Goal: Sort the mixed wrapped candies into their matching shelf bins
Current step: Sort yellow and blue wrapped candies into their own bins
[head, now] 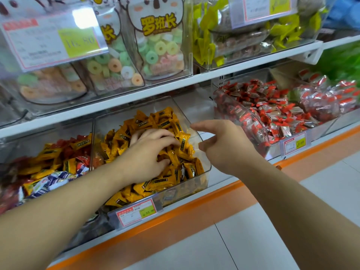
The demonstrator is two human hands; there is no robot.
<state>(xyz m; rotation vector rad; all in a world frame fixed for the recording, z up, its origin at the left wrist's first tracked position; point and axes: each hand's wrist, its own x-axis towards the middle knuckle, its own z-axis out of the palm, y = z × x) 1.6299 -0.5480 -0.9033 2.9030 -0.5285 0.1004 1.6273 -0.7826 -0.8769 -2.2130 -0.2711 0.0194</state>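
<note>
Left hand: the left hand [150,154] lies palm-down in the yellow candies [167,121], fingers spread and curled into the pile. Whether it has closed on any one piece cannot be told; the fingertips are buried.
Right hand: the right hand [224,145] hovers just right of the middle bin [204,172], forefinger out toward the bin's upper right rim, the other fingers loosely bent. It holds nothing visible.
Key relation: the candies lie directly under and around the left hand, their long axes pointing every way. The left hand is the nearer one; the right is outside the bin wall.
Mixed stock: the left bin [91,133], at lower left of the frame, holds yellow, red and blue-white wrappers together, touching the middle bin's wall. Judged as the sorting source.
Red bin: the red candies [272,114] sit at centre right, apart from the middle bin with bare shelf between.
Surface: clear plastic bins on a white shelf with an orange edge [194,209]; a price tag [136,212] clips to the middle bin's front.
Room: the upper shelf [194,80] overhangs closely, so headroom above the bins looks limited.
</note>
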